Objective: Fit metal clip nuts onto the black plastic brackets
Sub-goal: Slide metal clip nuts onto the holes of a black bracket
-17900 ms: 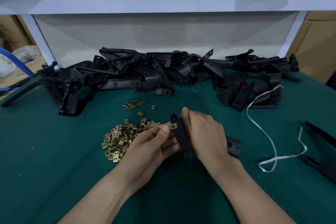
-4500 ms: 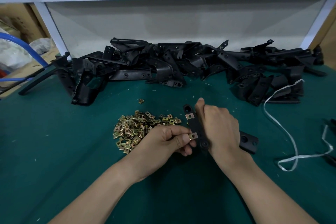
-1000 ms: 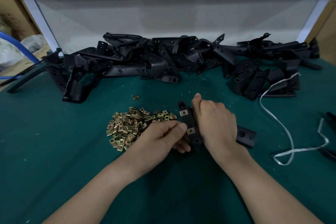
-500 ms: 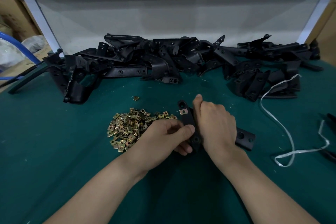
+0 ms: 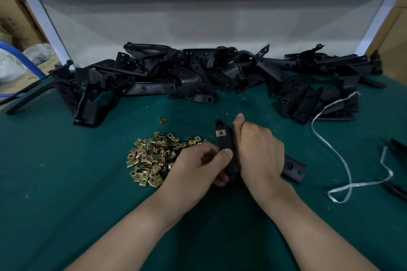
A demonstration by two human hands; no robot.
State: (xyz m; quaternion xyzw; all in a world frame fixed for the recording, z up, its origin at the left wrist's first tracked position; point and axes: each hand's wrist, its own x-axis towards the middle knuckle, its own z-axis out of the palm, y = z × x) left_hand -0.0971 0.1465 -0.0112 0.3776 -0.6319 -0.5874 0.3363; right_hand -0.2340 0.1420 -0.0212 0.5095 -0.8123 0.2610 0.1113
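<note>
Two hands meet over one black bracket (image 5: 225,145), held just above the green bench (image 5: 66,182). The right hand (image 5: 258,149) is wrapped round the bracket's right side, its fingers curled out of sight behind it and its thumb lying up along the edge. The left hand (image 5: 202,165) grips the lower half, with its fingers curled underneath and its thumb pressed flat on the bracket's face about midway down. Whether a nut sits under that thumb cannot be told. One brass-coloured clip nut (image 5: 221,132) is seated near the bracket's upper end, just below the round hole at the tip. A flat black tab (image 5: 294,168) with a hole lies on the bench beyond the right wrist. It is unclear whether it belongs to the same bracket.

Just left of the left hand lies the pile of loose clip nuts (image 5: 154,158), with a stray nut (image 5: 162,120) beyond it. A heap of brackets (image 5: 209,77) runs along the back of the bench, and a white strap (image 5: 343,160) trails down the right side.

By my reading, the job has a long way to go. This bracket carries at least one nut and seems to be getting another pressed home. No metal can be made out on the heap behind, and the supply of nuts is large. No set-aside group of finished brackets can be picked out.

No brand, label or legible writing shows anywhere.
</note>
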